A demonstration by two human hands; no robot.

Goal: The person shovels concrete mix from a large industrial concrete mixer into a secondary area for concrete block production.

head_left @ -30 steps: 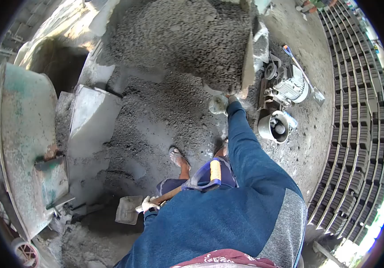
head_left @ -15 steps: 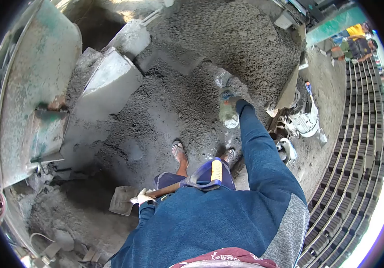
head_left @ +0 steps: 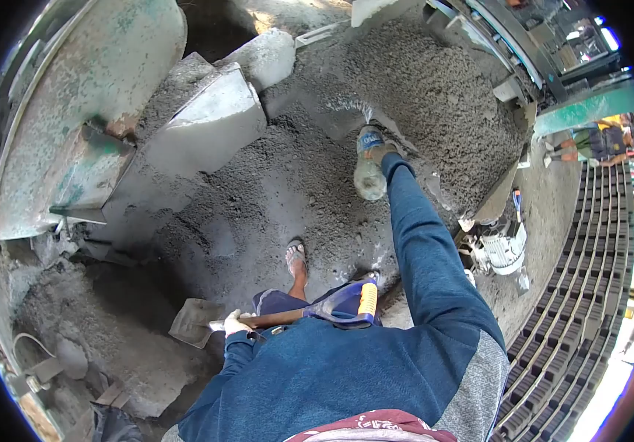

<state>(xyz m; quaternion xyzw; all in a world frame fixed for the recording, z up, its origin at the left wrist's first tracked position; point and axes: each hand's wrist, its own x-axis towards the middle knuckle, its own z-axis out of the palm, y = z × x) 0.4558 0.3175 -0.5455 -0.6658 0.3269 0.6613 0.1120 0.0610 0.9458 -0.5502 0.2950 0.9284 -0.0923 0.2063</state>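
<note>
Right hand (head_left: 383,152): wrapped around the bottle (head_left: 369,171) near its label, arm stretched well out; some fingers hidden behind it. Bottle is over the grey heap (head_left: 449,103), neck pointing away from the person, base toward them. Spray (head_left: 348,105) fans out at the neck.

Handling, judged: clear thin plastic, so flexible and dents under squeeze. Fill level can't be read. Weight probably modest, but at full reach any water in it loads the wrist. Wet wall likely slick. Best hold is around the middle by the label, where the hand is; too hard a squeeze forces out more water.

Left hand (head_left: 236,324): closed around the shovel (head_left: 276,318) low on the shaft, just beside the blade (head_left: 195,322). Shovel lies across the front of the body, blade to the left, grip (head_left: 368,302) at the right hip. Stiff wood shaft, blade looks like metal, so likely blade-heavy; a hold near the blade should balance it one-handed. Grip suits a second hand.

Farther out: motor (head_left: 503,251) to the right, racked blocks (head_left: 552,309) beyond, another person (head_left: 597,145) at upper right.
</note>
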